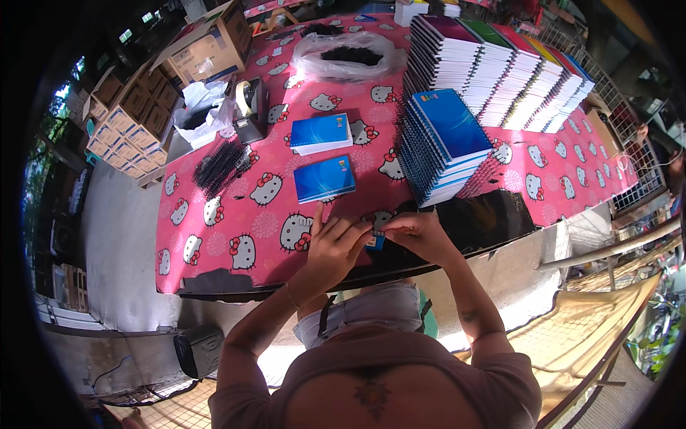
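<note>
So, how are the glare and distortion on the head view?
Head view: the pink cat-patterned tablecloth looks bowed toward its edges, with black frame corners; head view, right side: glare whitens the pale concrete floor; head view, centre: the small blue piece by the right grip is mostly hidden.

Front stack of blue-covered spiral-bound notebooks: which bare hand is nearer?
Right. The right hand is close in front of the stack's near end; the left hand is farther off, to its left and nearer the wearer.
</note>
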A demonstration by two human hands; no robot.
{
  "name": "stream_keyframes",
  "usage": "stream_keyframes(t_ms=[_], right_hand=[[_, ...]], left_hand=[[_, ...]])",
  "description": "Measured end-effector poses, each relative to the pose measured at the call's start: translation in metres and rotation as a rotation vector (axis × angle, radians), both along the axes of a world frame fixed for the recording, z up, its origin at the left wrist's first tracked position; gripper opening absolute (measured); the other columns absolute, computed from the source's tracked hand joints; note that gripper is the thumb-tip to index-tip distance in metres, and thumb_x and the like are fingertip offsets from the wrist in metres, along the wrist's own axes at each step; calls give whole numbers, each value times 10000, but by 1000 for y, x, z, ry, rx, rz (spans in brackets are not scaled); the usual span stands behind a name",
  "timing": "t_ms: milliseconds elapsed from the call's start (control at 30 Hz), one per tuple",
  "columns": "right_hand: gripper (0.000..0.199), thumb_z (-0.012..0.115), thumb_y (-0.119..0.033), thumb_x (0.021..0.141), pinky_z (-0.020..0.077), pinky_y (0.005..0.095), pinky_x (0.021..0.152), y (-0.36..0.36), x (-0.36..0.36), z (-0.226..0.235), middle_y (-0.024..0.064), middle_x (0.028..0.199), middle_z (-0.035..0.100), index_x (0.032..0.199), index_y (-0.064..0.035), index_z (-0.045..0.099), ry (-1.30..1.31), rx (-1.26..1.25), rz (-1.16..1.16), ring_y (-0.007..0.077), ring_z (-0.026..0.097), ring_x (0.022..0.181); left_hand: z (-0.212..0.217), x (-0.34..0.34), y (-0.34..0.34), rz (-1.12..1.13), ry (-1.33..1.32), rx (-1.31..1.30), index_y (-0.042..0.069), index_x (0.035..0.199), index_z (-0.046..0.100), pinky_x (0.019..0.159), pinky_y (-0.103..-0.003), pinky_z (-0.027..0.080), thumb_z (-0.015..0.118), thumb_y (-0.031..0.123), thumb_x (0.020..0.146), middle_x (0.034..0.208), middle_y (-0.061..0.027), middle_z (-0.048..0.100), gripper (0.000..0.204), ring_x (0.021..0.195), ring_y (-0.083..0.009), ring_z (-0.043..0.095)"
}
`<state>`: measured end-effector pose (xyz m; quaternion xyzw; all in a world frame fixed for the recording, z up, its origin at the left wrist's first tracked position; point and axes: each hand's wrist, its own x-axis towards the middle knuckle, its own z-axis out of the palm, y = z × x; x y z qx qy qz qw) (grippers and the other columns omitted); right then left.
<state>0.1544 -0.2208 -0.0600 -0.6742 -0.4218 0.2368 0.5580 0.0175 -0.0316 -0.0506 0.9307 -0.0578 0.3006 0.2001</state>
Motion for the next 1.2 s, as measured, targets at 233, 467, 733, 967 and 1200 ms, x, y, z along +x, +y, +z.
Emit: stream_keyframes(t_ms=[233,467,733,967,1200], right_hand=[[120,675,52,795,552,267,717,11,-10,0,78,859,654,890,17,609,-136,83,-14,139,676,793],[282,687,-82,838,459,398,951,-3,-35,70,210,1175,585,1102,-7,621,-542,376,-515,345,590,1085],[636,735,-178,903,393,368,1071,-50,64,101,215,1353,556,1418,72,459,-197,345,-630,251,529,1247],[647,727,-170,920,403,321,1066,-51,76,91,182,1360,565,1439,79,432,-62,335,-494,207,549,1225],[503,539,-228,1002,393,429,1095,-93,36,82,222,1383,536,1411,51,447,-473,600,-836,292,548,1256]], left_hand=[[24,-10,-1,-38,196,98,73,1138,653,897,-406,477,691,172,868,992,-98,646,290,863,-261,633],[108,7,1,-118,125,182,51,1122,653,760,-402,536,701,83,771,1027,-104,675,356,918,-286,660],[125,154,2,-469,-372,-85,16,1080,664,967,-435,512,629,-77,808,1204,-144,661,290,1202,-338,606],[108,166,-2,-560,-276,-62,7,1102,664,1037,-418,479,563,-112,823,1242,-158,646,320,1260,-342,573],[51,78,91,-153,46,-23,34,1176,646,905,-412,531,701,104,824,1177,-157,633,363,1098,-335,615]])
